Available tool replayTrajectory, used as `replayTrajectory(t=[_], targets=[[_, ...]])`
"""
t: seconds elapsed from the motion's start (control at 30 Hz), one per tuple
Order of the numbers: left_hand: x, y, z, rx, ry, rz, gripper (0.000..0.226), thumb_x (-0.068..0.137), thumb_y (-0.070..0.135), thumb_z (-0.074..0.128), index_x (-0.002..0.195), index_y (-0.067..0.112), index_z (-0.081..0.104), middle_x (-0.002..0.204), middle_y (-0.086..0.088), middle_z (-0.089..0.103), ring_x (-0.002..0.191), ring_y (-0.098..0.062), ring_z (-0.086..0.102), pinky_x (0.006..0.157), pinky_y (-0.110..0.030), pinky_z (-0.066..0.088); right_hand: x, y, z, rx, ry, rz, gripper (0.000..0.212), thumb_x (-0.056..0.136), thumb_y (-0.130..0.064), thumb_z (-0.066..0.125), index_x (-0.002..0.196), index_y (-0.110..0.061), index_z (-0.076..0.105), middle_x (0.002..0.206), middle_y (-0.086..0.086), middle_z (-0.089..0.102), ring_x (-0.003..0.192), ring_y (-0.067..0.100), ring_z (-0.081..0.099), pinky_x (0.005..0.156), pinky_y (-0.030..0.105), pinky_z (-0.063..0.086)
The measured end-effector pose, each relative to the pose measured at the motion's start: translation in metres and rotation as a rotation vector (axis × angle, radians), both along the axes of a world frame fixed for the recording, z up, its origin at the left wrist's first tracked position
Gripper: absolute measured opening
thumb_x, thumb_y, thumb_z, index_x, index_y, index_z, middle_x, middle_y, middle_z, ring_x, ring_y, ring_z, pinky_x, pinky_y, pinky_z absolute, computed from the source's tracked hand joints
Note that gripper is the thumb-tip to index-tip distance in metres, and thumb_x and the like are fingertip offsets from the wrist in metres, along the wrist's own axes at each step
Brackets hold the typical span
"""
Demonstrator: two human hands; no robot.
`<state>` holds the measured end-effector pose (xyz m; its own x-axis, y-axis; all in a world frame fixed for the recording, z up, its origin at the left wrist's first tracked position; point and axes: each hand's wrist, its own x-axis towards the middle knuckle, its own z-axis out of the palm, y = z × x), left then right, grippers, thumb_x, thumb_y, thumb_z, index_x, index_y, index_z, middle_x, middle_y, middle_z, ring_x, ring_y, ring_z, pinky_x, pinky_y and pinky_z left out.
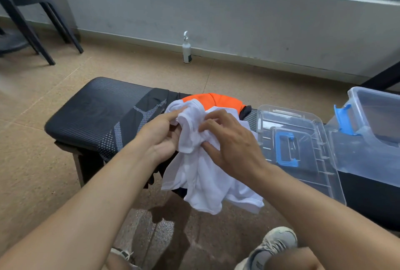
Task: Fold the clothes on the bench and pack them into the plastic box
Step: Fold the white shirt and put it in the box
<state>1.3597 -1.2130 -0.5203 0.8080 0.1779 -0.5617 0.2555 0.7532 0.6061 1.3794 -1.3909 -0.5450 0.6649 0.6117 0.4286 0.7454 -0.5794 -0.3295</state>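
A crumpled white garment [205, 179] hangs over the near edge of the black padded bench [91, 114]. My left hand [162, 137] pinches its bunched upper part from the left. My right hand [229, 142] grips the same bunch from the right, fingers curled into the cloth. Behind the white garment lie an orange garment [218, 100] and a black garment with a grey pattern [134, 127], both on the bench. The clear plastic box [376, 118] with blue clips stands at the right end, and its clear lid [303, 150] with a blue handle lies flat beside it.
A black stool [28, 14] stands at the far left by the wall. A white spray bottle [186, 50] sits on the floor against the wall. My shoes [272, 248] show at the bottom. Tan floor surrounds the bench.
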Motion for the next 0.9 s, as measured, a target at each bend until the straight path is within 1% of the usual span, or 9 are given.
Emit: replayTrajectory(t=[0.1, 0.2, 0.27, 0.33, 0.47, 0.6, 0.67, 0.77, 0.9], targets=[[0.001, 0.005, 0.0, 0.056, -0.05, -0.027, 0.027, 0.095, -0.002, 0.059, 0.076, 0.016, 0.057, 0.065, 0.006, 0.045, 0.049, -0.003, 0.043, 0.049, -0.013, 0.042, 0.005, -0.001, -0.002, 0.15, 0.037, 0.051, 0.011, 0.087, -0.014, 0.068, 0.097, -0.016, 0.068, 0.12, -0.001, 0.061, 0.111, 0.018, 0.055, 0.079, 0.03, 0.048], [0.0, 0.007, 0.002, 0.261, -0.026, 0.038, 0.006, 0.092, 0.015, 0.071, 0.088, 0.012, 0.067, 0.076, 0.004, 0.069, 0.066, -0.011, 0.065, 0.06, -0.023, 0.054, 0.0, -0.002, 0.013, 0.415, 0.203, 0.077, 0.014, 0.083, -0.003, 0.066, 0.091, -0.014, 0.064, 0.119, -0.003, 0.068, 0.12, 0.014, 0.058, 0.1, 0.03, 0.043], [-0.002, 0.009, 0.007, 0.367, -0.035, 0.122, 0.01, 0.09, 0.022, 0.075, 0.089, 0.012, 0.073, 0.075, 0.004, 0.077, 0.069, -0.012, 0.073, 0.063, -0.023, 0.058, -0.008, -0.001, 0.028, 0.621, 0.387, 0.116, 0.017, 0.085, -0.001, 0.062, 0.09, -0.017, 0.061, 0.106, -0.005, 0.073, 0.115, 0.01, 0.064, 0.099, 0.032, 0.046], [-0.004, 0.007, 0.011, 0.521, -0.106, 0.084, 0.009, 0.091, 0.025, 0.075, 0.088, 0.017, 0.078, 0.082, 0.002, 0.08, 0.081, -0.015, 0.075, 0.074, -0.027, 0.059, -0.013, -0.002, 0.04, 0.759, 0.469, 0.171, 0.015, 0.088, -0.007, 0.061, 0.088, -0.022, 0.06, 0.087, -0.004, 0.07, 0.093, 0.006, 0.067, 0.084, 0.03, 0.05], [-0.015, -0.005, 0.013, 0.66, -0.236, -0.071, 0.017, 0.096, 0.028, 0.069, 0.099, 0.017, 0.081, 0.103, -0.011, 0.08, 0.105, -0.034, 0.074, 0.095, -0.051, 0.057, -0.012, -0.007, 0.046, 0.424, 0.427, 0.138, 0.007, 0.086, -0.029, 0.077, 0.083, -0.026, 0.071, 0.073, -0.004, 0.068, 0.065, 0.017, 0.061, 0.06, 0.032, 0.048], [-0.029, -0.017, 0.005, 0.782, -0.295, -0.265, 0.04, 0.088, 0.051, 0.069, 0.102, 0.015, 0.08, 0.107, -0.034, 0.069, 0.093, -0.038, 0.071, 0.092, -0.071, 0.05, -0.007, -0.006, 0.036, 0.263, 0.354, -0.006, 0.023, 0.073, -0.053, 0.077, 0.082, -0.034, 0.068, 0.07, -0.011, 0.065, 0.067, 0.012, 0.06, 0.063, 0.043, 0.05], [-0.036, -0.021, 0.007, 0.763, -0.334, -0.315, 0.035, 0.088, 0.042, 0.075, 0.105, 0.012, 0.079, 0.104, -0.031, 0.071, 0.096, -0.03, 0.071, 0.094, -0.066, 0.053, -0.004, -0.005, 0.033, 0.273, 0.375, -0.054, 0.036, 0.067, -0.061, 0.074, 0.083, -0.033, 0.057, 0.069, -0.013, 0.06, 0.067, 0.012, 0.058, 0.063, 0.044, 0.05], [-0.043, -0.022, 0.015, 0.756, -0.362, -0.363, 0.026, 0.085, 0.015, 0.08, 0.11, 0.008, 0.077, 0.103, -0.013, 0.079, 0.102, -0.029, 0.076, 0.092, -0.043, 0.061, 0.0, -0.006, 0.033, 0.278, 0.381, -0.094, 0.045, 0.064, -0.063, 0.072, 0.082, -0.031, 0.047, 0.064, -0.017, 0.055, 0.062, 0.009, 0.051, 0.061, 0.04, 0.049], [-0.042, -0.016, 0.012, 0.785, -0.307, -0.223, 0.018, 0.082, 0.01, 0.081, 0.1, 0.006, 0.079, 0.094, -0.013, 0.08, 0.094, -0.033, 0.077, 0.083, -0.043, 0.064, 0.001, -0.012, 0.038, 0.171, 0.444, -0.066, 0.046, 0.065, -0.053, 0.085, 0.092, -0.034, 0.053, 0.062, -0.013, 0.054, 0.06, 0.006, 0.048, 0.059, 0.034, 0.039]])
